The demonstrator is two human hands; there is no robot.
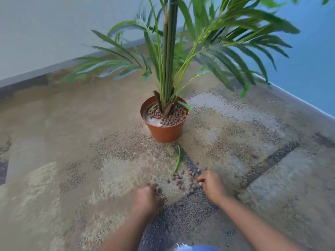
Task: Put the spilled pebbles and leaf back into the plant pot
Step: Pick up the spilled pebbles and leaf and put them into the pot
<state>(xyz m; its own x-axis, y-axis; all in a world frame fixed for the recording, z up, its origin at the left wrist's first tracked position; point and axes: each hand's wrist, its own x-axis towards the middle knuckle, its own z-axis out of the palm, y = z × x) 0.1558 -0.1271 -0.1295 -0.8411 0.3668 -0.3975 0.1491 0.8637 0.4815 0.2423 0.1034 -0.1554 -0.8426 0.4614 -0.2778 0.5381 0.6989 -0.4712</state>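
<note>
A terracotta plant pot (164,132) stands on the carpet with a tall green plant in it and brown pebbles on its right side; a pale bare patch shows at its left. Spilled brown pebbles (183,180) lie in a loose heap in front of the pot. A narrow green leaf (178,159) lies on the carpet between heap and pot. My right hand (212,185) rests at the heap's right edge, fingertips touching pebbles. My left hand (147,197) is curled just left of the heap, with a dark pebble at its fingertips; blur hides whether it grips it.
Patterned beige and grey carpet (72,142) covers the floor. A pale wall (54,33) runs behind the pot and a blue wall (311,60) on the right meets it in a corner. Plant fronds (235,51) spread wide overhead. One stray pebble (254,153) lies far right.
</note>
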